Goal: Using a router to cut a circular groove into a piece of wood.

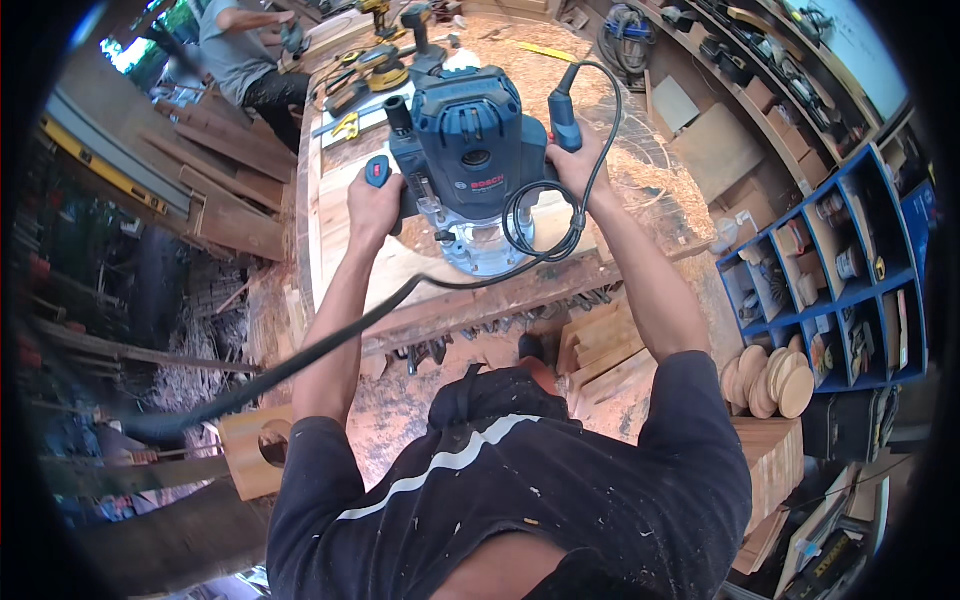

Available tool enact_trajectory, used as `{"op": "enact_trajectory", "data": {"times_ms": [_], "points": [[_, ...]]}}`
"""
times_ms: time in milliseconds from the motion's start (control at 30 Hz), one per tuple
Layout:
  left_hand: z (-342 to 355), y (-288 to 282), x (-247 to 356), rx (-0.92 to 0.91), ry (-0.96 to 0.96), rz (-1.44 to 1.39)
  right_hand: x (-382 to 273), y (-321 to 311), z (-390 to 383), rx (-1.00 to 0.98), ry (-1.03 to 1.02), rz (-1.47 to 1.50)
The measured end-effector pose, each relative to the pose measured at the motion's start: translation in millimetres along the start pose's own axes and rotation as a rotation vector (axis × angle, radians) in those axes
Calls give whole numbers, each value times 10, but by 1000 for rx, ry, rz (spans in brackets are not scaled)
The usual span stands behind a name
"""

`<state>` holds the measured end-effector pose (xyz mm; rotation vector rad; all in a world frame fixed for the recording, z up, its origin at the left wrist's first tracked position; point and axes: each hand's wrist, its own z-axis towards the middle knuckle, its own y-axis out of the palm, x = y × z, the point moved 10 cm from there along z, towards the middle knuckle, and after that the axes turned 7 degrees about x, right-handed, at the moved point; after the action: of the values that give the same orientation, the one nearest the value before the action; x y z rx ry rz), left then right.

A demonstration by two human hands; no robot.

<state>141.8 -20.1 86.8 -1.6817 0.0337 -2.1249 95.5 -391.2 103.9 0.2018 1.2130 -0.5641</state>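
Note:
A blue plunge router point(468, 145) stands upright on a pale wooden board point(350, 235) at the near end of the workbench. My left hand point(374, 203) is closed round its left handle, with the thumb near a red-marked button. On the other side my right hand point(580, 165) grips the right handle, partly hidden by the router's body and cord. The clear base point(480, 250) rests on the board; the bit cannot be made out. A black power cord point(385, 308) loops in a bundle by my right wrist, then runs across my left forearm to the lower left.
Sawdust covers the workbench point(640, 195). Beyond the router lie a yellow sander point(383, 70), a cordless drill point(420, 35) and a yellow clamp point(346, 127). Another person point(250, 50) works at far left. A blue compartment shelf point(835, 270) and round wooden discs point(770, 382) are at right.

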Motion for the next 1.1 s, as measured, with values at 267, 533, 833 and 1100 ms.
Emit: {"op": "enact_trajectory", "data": {"times_ms": [267,533,833,1100], "points": [[128,-54,-310,-165,-74,-182,-48,156,-120,-6,-12,-11],[268,-13,-5,25,-108,207,27,143,-37,-17,26,-57],[132,-161,-45,150,-167,269,-351,42,-193,135,-147,-257],[-53,-188,-130,194,-103,104,13,111,-259,93,26,-249]]}}
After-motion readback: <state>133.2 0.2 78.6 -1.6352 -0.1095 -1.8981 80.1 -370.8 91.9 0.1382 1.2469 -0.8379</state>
